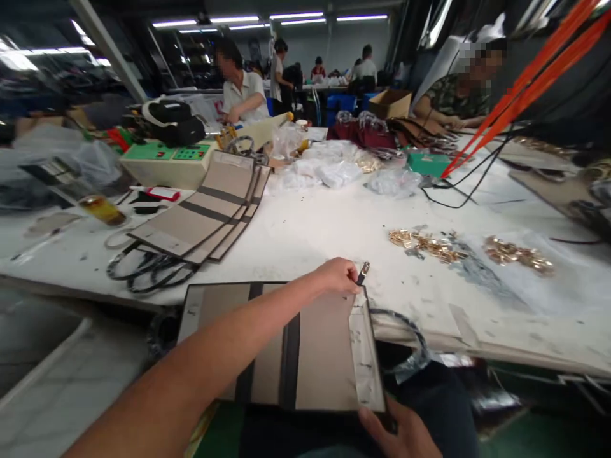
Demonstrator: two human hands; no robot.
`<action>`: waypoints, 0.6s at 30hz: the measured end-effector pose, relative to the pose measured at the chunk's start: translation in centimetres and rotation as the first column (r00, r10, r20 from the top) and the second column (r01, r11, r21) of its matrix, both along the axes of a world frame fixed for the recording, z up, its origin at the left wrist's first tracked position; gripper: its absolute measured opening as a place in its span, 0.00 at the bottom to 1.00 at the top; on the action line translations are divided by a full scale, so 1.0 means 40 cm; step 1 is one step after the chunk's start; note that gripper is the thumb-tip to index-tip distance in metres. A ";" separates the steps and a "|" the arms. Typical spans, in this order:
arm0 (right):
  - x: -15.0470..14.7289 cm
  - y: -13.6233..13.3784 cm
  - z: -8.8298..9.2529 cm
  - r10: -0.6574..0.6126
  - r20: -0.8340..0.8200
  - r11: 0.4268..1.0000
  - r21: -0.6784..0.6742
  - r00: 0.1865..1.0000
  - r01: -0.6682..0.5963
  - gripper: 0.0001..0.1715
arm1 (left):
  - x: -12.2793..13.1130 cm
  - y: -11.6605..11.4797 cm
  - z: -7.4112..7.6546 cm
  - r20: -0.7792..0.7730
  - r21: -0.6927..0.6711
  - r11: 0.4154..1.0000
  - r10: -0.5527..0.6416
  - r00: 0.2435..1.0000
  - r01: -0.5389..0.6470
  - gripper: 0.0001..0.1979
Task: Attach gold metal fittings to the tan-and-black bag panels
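Note:
A flat beige bag panel (324, 356) with dark strips and a dark edge lies across my lap and the table's front edge. From its right side a plastic-wrapped handle (420, 343) loops out. My left arm reaches over the panel, and my left hand (338, 275) is closed at its upper right corner. Its fingers pinch a short dark strap tab (363, 273) with a gold-coloured metal end. At the lower right corner, my right hand (401, 429) grips the panel's edge, thumb on top; its other fingers are largely hidden below.
Several similar panels (205, 210) are stacked at left, handles beneath. Gold metal pieces (427, 245) lie at right, with more on a plastic sheet (573, 292). Behind are a green-and-cream machine (167, 165), plastic bags (338, 173) and a green box (429, 163). Orange straps (520, 95) hang at right; people work beyond.

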State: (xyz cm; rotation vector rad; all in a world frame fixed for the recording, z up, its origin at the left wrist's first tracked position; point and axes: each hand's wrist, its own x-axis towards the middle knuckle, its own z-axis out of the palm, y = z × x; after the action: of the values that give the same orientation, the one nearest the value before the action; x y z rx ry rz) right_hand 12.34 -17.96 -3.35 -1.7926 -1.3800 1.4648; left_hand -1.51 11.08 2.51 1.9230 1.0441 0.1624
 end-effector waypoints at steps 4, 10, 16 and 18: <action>0.084 0.011 0.088 -0.032 0.215 0.973 0.230 0.976 -0.018 0.26 | -0.023 -0.018 -0.002 0.022 0.051 0.998 0.031 0.999 -0.032 0.10; 0.072 0.225 0.172 -0.117 0.601 0.783 0.545 0.791 -0.299 0.21 | -0.010 -0.034 0.000 0.014 0.111 0.993 0.041 0.999 -0.042 0.10; 0.020 0.338 0.143 -0.063 0.836 0.800 0.369 0.545 -0.473 0.23 | -0.087 -0.096 0.028 -0.108 0.311 0.937 0.201 0.974 -0.159 0.14; 0.022 0.329 0.138 -0.059 0.848 0.802 0.354 0.526 -0.481 0.23 | -0.166 -0.130 0.042 -0.174 0.385 0.905 0.261 0.949 -0.178 0.14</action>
State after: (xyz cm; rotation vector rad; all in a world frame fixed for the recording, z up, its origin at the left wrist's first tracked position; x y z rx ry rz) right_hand 13.22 -4.81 2.19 -1.9798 -2.2644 0.0530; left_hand -8.14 5.87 4.19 2.1873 1.4691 0.2926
